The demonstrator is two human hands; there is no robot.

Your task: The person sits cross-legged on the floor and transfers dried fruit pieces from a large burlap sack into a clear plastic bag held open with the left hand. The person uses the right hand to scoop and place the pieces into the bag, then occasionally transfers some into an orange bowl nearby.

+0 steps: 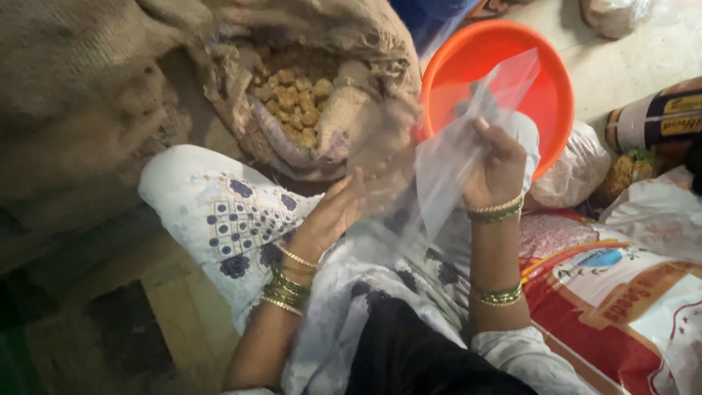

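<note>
A clear plastic bag [453, 139] hangs between the two hands, in front of the person's lap and over the near rim of an orange basin [556, 95]. The right hand [497, 164] pinches the bag's upper edge, fingers closed on the film; the left hand [347, 205] lies open and palm-up under the lower part, touching it rather than gripping — motion blur hides the exact contact. The film looks very light, limp and slippery, likely to cling to itself, so it handles best by its mouth edge, one side in each hand. Just beyond the left hand stands an open burlap sack [344, 44] with brownish lumps [292, 102] showing in its mouth. To the right lie a printed red-and-white sack [621, 307] and a filled clear packet [578, 172].
</note>
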